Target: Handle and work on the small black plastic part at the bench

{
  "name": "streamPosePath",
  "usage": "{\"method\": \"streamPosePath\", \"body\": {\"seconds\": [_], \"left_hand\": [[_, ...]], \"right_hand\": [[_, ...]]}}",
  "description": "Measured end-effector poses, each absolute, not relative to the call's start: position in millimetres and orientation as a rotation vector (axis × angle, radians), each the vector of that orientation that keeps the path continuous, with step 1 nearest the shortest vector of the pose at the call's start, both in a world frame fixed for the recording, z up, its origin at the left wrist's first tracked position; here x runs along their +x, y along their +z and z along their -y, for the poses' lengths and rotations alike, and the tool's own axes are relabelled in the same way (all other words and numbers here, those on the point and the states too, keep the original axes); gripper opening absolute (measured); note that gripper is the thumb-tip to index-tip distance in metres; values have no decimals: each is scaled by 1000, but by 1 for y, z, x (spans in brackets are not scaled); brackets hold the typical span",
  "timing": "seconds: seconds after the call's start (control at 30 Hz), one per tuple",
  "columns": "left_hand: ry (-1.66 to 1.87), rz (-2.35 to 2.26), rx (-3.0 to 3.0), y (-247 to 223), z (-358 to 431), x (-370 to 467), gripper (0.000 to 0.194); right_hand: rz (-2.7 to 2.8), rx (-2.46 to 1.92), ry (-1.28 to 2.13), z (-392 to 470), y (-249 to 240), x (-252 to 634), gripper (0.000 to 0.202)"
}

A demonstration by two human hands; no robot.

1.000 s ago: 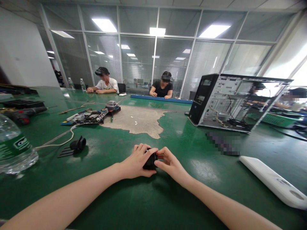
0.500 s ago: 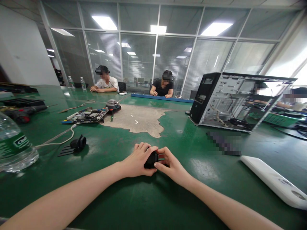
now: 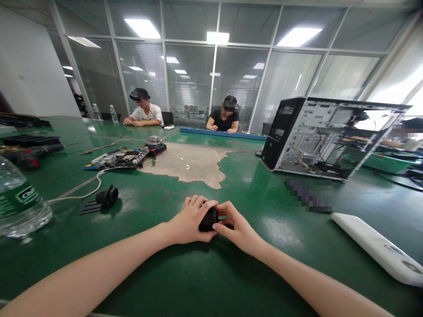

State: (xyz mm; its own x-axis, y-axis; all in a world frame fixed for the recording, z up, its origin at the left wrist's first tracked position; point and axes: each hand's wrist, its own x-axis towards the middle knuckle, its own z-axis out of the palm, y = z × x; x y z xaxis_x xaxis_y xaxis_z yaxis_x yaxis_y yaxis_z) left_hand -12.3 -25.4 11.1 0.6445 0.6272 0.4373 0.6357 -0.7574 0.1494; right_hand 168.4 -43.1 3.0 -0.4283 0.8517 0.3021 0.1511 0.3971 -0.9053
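A small black rounded object is held between my hands, low over the green table; the fingers cover much of it, so its kind does not show. My left hand wraps round it from the left, thumb toward me. From the right, my right hand pinches its edge between thumb and fingertips. To the left lies a black part with long flat prongs and a round ring-like piece. I cannot tell whether the held object touches the table.
A water bottle stands at left, near a circuit board and a white cable. At right are an opened computer case and a long white object. Two people sit across the table; another is partly visible behind the case.
My hands keep nearly the same hold on the black object. The view has shifted very slightly; nothing else has visibly moved.
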Motion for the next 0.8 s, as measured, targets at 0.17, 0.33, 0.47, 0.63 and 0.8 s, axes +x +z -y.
{"method": "streamPosePath", "body": {"seconds": [0.17,0.33,0.47,0.63,0.8], "left_hand": [[-731,1093,-2831,11,25,-12,64],[-721,1107,-2829,13,26,-12,65],[-719,1107,-2827,13,27,-11,62],[-723,1108,-2823,12,26,-11,63],[-728,1132,-2827,12,26,-11,62]], "right_hand": [[1785,-888,1058,42,3,167,15],[1740,-979,1091,40,3,166,20],[1811,-927,1065,43,3,166,26],[1800,-853,1019,45,3,167,23],[1749,-948,1074,42,3,165,21]]}}
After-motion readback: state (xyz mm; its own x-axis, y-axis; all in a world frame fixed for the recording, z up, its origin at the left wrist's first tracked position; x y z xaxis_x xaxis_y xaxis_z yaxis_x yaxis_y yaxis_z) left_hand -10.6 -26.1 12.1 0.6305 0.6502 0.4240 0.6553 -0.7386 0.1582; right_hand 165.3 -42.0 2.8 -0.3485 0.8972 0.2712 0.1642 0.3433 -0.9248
